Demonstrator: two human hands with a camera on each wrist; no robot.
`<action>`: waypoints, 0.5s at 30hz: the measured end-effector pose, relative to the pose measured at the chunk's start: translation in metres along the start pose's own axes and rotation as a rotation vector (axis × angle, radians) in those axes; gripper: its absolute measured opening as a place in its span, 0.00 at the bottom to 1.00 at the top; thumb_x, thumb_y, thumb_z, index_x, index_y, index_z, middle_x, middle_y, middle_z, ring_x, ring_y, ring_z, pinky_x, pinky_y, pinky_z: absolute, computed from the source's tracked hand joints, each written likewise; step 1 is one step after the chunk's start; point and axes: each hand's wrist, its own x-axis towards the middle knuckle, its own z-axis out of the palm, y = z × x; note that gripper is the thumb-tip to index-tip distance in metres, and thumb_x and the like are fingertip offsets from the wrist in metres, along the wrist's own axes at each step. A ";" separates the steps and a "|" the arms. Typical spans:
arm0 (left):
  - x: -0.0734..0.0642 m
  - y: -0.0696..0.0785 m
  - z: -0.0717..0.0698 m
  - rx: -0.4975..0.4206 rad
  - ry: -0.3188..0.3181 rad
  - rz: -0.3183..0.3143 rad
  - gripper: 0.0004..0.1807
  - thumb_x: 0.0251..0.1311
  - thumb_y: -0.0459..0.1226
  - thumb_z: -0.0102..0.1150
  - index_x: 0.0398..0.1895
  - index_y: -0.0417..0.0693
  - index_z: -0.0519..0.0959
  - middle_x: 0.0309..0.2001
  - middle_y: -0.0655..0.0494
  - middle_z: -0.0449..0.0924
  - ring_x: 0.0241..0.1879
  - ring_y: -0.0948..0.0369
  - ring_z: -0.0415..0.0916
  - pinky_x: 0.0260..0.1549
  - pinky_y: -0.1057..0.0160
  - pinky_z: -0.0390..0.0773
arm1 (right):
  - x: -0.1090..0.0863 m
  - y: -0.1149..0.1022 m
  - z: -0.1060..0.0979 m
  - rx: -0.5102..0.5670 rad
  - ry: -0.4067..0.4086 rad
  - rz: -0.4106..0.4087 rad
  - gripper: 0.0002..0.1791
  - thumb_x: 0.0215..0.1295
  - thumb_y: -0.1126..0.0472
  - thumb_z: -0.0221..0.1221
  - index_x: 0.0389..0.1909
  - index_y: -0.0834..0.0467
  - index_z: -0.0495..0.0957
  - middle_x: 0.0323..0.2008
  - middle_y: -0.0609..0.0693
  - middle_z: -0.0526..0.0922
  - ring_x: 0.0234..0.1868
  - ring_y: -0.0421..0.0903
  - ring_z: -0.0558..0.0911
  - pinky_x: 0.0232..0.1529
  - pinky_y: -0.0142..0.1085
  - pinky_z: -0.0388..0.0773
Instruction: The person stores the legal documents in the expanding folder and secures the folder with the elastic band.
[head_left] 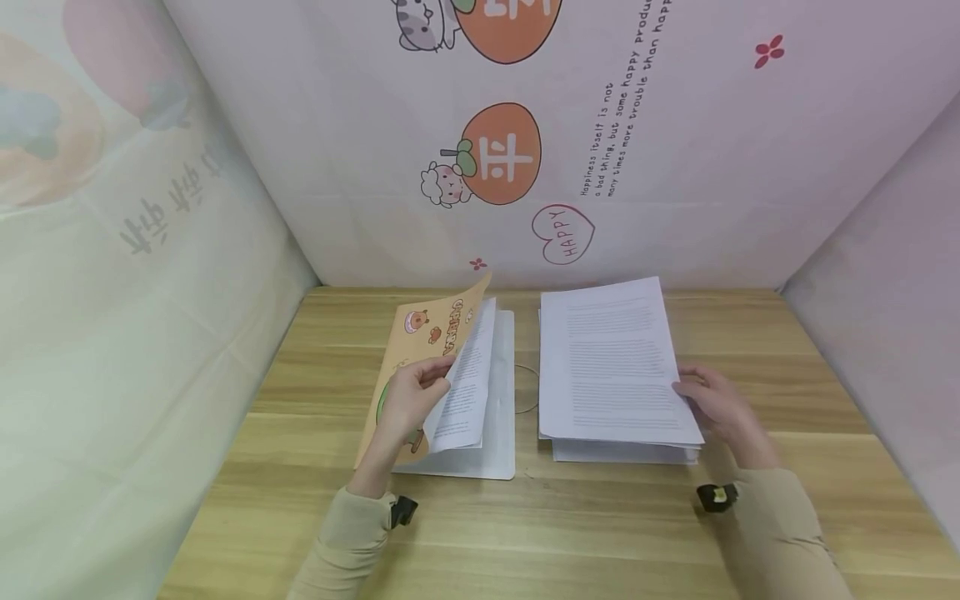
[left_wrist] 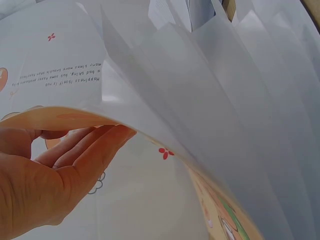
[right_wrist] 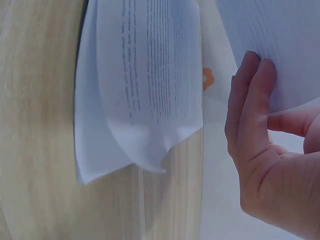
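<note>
An orange folder [head_left: 412, 346] with cartoon animals on its cover stands partly open on the table's left half. My left hand [head_left: 411, 396] pinches the raised cover by its edge. Inside the folder show a printed sheet [head_left: 468, 396] and a pale back cover [head_left: 498, 417]. Up close in the left wrist view, clear plastic pockets [left_wrist: 200, 85] fan out beside the bent cover. To the right, my right hand [head_left: 716, 404] grips the right edge of a printed paper sheet [head_left: 607, 358] between thumb and fingers. Beneath that sheet, more paper [right_wrist: 145, 75] lies with a curled corner.
A thin ring-shaped loop [head_left: 527, 387] lies between folder and papers. The wooden table [head_left: 585, 533] meets a white printed cloth wall [head_left: 360, 192] at the back, with cloth walls at both sides. Both wrists wear small black cameras [head_left: 716, 497].
</note>
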 end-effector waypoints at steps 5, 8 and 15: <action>0.000 0.001 0.000 0.004 0.001 -0.008 0.23 0.57 0.30 0.52 0.58 0.41 0.80 0.56 0.45 0.83 0.57 0.49 0.82 0.55 0.54 0.83 | 0.001 -0.002 0.005 -0.016 0.000 0.003 0.33 0.75 0.60 0.45 0.72 0.76 0.48 0.40 0.47 0.81 0.35 0.32 0.82 0.39 0.32 0.84; -0.001 0.001 0.000 0.003 0.003 -0.009 0.23 0.57 0.30 0.52 0.58 0.40 0.80 0.56 0.45 0.83 0.57 0.49 0.82 0.56 0.54 0.83 | 0.002 -0.004 0.008 -0.010 -0.008 -0.001 0.33 0.75 0.61 0.45 0.72 0.77 0.48 0.42 0.50 0.82 0.35 0.33 0.82 0.39 0.33 0.84; -0.001 0.003 -0.001 0.003 0.006 -0.009 0.23 0.57 0.29 0.52 0.58 0.40 0.80 0.57 0.44 0.83 0.57 0.50 0.82 0.56 0.55 0.82 | 0.004 -0.008 0.016 0.009 -0.015 -0.044 0.31 0.75 0.63 0.45 0.70 0.78 0.50 0.45 0.55 0.81 0.36 0.31 0.81 0.39 0.31 0.84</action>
